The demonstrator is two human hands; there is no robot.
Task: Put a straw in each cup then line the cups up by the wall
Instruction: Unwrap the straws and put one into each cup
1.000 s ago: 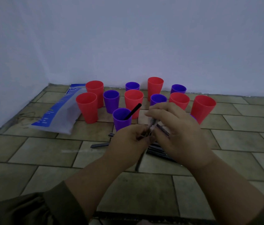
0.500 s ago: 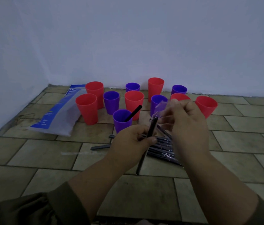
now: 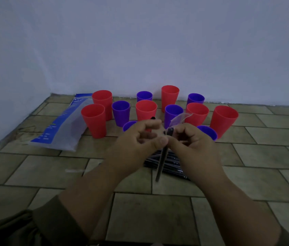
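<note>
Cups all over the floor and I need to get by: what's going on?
A person is unwrapping a black straw: the left hand pinches it, the right hand pinches its clear wrapper. Red and purple cups stand clustered near the wall, not yet lined up. More straws lie on the floor beneath the hands.

A plain pale wall (image 3: 158,41) runs along the floor's far edge and meets a second wall (image 3: 1,71) at the far left corner. The floor (image 3: 150,215) is laid with olive-brown rectangular tiles in staggered rows. The light is dim and bluish.
</note>
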